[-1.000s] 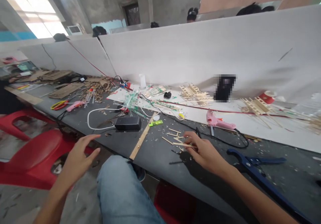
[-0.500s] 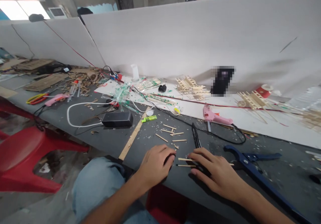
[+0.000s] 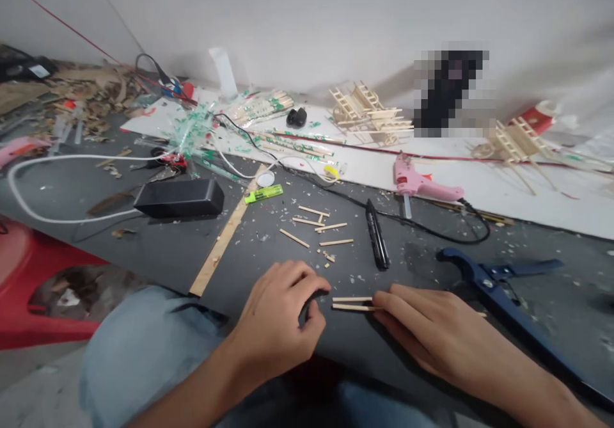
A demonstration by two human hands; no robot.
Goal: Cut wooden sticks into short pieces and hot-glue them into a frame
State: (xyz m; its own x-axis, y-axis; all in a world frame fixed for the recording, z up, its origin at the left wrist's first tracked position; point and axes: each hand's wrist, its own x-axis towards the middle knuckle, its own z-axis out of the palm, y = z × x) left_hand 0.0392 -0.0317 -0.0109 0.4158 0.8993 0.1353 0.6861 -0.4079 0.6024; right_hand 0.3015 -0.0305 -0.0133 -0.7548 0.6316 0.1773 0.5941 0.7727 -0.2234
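Near the table's front edge, my right hand (image 3: 432, 325) has its fingers closed on two thin wooden sticks (image 3: 352, 308), which lie side by side and point left. My left hand (image 3: 283, 309) is curled just left of the stick ends, thumb and index finger apart, with a dark gap between them; no held object shows. Several short sticks (image 3: 336, 242) lie beyond the hands, two of them joined by a small crosspiece. A black pen (image 3: 377, 236) rests on the table beyond my right hand.
A blue cutter (image 3: 494, 287) lies at right. Behind are a pink glue gun (image 3: 422, 182), small stick models (image 3: 369, 114) and a blurred dark object. To the left are a black box (image 3: 180, 199), a white cable, a green lighter (image 3: 263, 194) and a wooden strip (image 3: 225, 242).
The view has tilted down and come closer. My right hand's fingers have drawn together on the two sticks, which now lie closer to each other.
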